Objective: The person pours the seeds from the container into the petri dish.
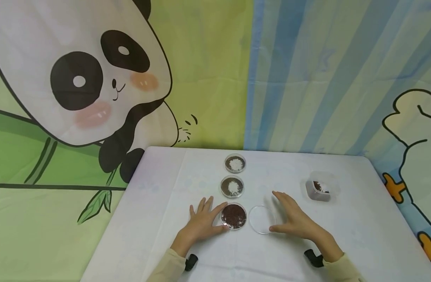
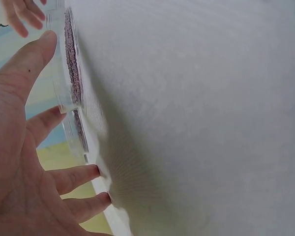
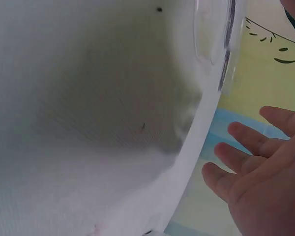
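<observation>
A round clear petri dish [image 1: 233, 216] filled with dark brown granules stands at the table's front middle. My left hand [image 1: 202, 224] is at its left side, fingers spread. In the left wrist view, the index fingertip touches the dish [image 2: 73, 64] edge and the thumb tip is close to it. To the right of the dish lies a clear round lid [image 1: 262, 219], flat on the table. My right hand [image 1: 295, 217] hovers at the lid's right edge with thumb and fingers apart. The right wrist view shows this hand [image 3: 270, 167] with nothing between its fingers.
Two more petri dishes, a nearer one [image 1: 232, 187] and a farther one [image 1: 235, 163], line up behind, each with white material over brown. A small clear tub [image 1: 318, 189] with brown bits stands at the right. A printed curtain [image 1: 208, 74] hangs behind the white table [image 1: 159, 235].
</observation>
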A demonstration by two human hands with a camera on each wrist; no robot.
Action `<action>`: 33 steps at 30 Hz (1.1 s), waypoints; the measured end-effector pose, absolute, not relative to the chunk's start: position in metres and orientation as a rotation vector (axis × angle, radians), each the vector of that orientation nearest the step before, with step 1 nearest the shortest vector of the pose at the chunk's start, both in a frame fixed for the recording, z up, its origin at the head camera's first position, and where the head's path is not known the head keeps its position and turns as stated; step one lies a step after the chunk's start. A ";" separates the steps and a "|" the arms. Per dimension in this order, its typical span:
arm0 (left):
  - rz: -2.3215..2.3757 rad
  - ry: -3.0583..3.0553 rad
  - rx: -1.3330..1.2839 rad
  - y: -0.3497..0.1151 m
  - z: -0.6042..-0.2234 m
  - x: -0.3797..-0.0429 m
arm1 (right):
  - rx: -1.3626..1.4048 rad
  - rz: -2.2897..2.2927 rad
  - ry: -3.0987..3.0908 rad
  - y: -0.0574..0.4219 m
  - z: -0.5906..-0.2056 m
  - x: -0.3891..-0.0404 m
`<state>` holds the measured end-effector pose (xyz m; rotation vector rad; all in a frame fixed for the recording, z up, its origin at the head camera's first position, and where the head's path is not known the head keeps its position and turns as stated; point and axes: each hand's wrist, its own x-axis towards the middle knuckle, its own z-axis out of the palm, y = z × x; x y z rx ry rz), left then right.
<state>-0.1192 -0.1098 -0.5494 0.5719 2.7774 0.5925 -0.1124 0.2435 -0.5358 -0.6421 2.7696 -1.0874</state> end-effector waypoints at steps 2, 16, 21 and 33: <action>0.598 2.781 0.572 -0.110 -0.549 -0.119 | -0.685 -1.039 2.788 0.241 -0.539 -0.112; 0.616 2.789 0.579 -0.110 -0.550 -0.119 | -0.736 -0.675 2.866 0.226 -0.543 -0.106; 0.612 2.792 0.578 -0.110 -0.550 -0.119 | -0.740 -0.620 2.919 0.223 -0.545 -0.106; 0.613 2.790 0.577 -0.109 -0.548 -0.119 | -0.734 -0.723 2.950 0.219 -0.549 -0.108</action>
